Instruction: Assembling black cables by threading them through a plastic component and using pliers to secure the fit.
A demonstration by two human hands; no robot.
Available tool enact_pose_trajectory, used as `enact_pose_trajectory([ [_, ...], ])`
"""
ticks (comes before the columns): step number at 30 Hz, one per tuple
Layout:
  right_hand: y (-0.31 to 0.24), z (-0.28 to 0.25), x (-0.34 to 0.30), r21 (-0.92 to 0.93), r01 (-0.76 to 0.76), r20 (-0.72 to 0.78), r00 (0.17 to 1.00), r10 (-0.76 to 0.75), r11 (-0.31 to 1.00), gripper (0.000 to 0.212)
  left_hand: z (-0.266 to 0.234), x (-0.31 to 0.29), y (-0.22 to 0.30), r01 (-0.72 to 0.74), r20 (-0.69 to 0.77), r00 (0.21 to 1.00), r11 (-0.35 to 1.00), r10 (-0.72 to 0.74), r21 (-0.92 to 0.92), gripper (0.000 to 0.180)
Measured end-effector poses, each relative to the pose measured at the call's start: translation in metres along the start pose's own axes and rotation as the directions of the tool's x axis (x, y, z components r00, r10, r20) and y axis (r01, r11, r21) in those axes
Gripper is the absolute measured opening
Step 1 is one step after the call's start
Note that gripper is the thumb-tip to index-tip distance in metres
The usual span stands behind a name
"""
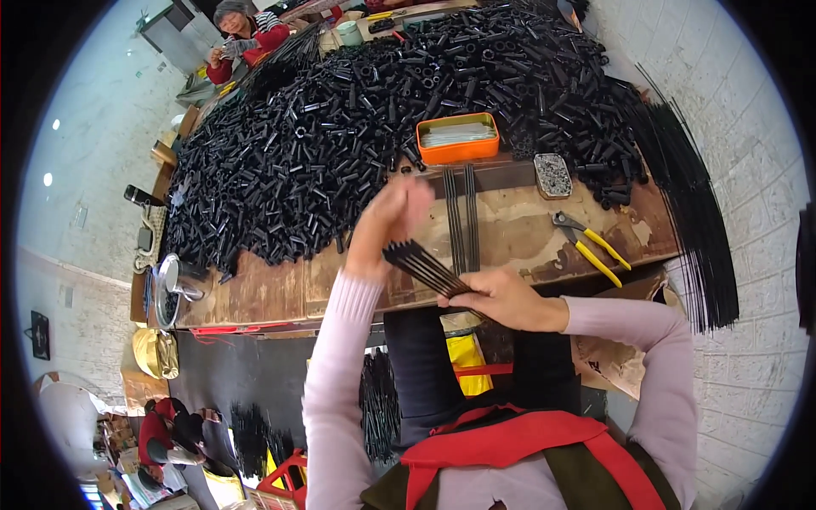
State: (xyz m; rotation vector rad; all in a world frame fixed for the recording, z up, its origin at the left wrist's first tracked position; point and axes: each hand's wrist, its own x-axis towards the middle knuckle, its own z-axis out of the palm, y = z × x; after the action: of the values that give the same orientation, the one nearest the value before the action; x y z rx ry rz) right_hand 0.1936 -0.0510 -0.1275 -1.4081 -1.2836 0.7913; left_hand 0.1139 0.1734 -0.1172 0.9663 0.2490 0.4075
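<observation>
A fan of several thin black rods point(423, 268) is gripped in my right hand point(510, 299), thumb on top, above the front edge of the wooden table point(544, 246). Their thicker ends point up and left. My left hand point(398, 211) is raised just beyond those ends, over the table; motion smears its fingers, so what they hold, if anything, cannot be made out. Straight ahead, two rows of similar black rods point(461, 219) lie side by side on the wood. Right of them rest cutting pliers with yellow handles point(597, 248).
A huge heap of short black tubular parts point(340, 136) covers the far table. Before it stand an orange box of thin pale strips point(459, 150) and a tray of small metal bits point(552, 176). Long black rods point(693, 221) hang over the right edge. Another person point(246, 34) sits far left.
</observation>
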Motion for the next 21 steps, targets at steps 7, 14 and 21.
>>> enact_pose_trajectory([
  [7, -0.003, 0.001, -0.003, -0.032, 0.047, -0.08, 0.996, -0.049, 0.998, 0.018, 0.101, -0.121, 0.04, 0.011, -0.123, 0.988, 0.766, 0.089, 0.643, 0.021],
  [14, 0.017, 0.001, -0.008, -0.029, 0.056, 0.013, 0.998, -0.055, 0.998, 0.019, 0.127, -0.127, 0.047, -0.253, 0.063, 0.965, 0.841, 0.254, 0.479, 0.028],
  [21, -0.007, -0.015, -0.013, -0.165, 0.177, 0.003, 0.984, -0.179, 0.97, 0.037, 0.118, -0.13, 0.031, -0.243, 0.058, 0.969, 0.866, 0.242, 0.438, 0.027],
])
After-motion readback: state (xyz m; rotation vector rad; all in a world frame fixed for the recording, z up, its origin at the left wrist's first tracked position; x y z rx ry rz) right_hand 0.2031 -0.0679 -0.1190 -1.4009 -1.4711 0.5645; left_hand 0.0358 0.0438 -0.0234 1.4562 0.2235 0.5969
